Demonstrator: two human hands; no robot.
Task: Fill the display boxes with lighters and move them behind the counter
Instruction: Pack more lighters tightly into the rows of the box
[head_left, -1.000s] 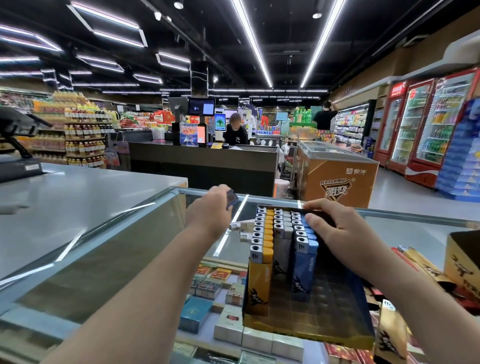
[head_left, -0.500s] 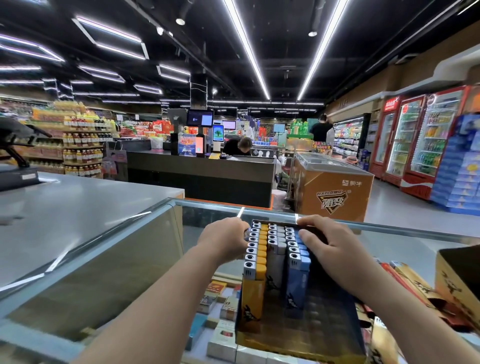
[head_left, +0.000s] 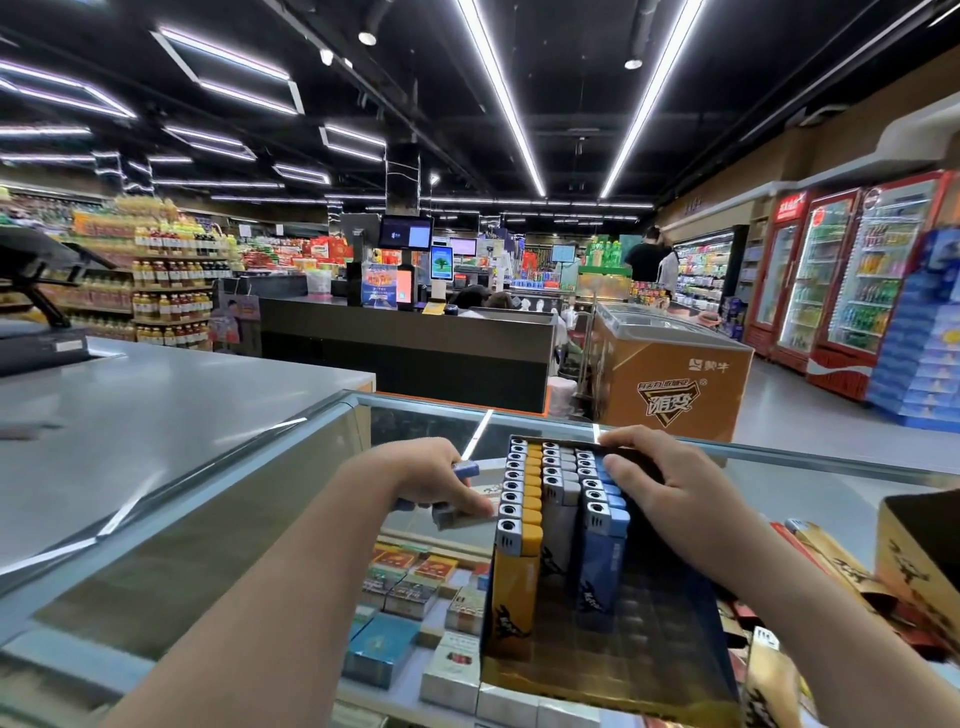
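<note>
Partly filled, the display box (head_left: 649, 670) is seen on the glass counter (head_left: 270, 525), rows of lighters (head_left: 550, 499) at its far end. Loose lighters (head_left: 457, 488) are gripped by the left hand (head_left: 431, 478), their number hidden. Straight fingers of the right hand (head_left: 670, 488) are laid on the rows.

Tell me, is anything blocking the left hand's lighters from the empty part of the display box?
Nothing visible does. The left hand holds lighters right beside the display box, whose near cells lie open; the right hand rests farther right.
</note>
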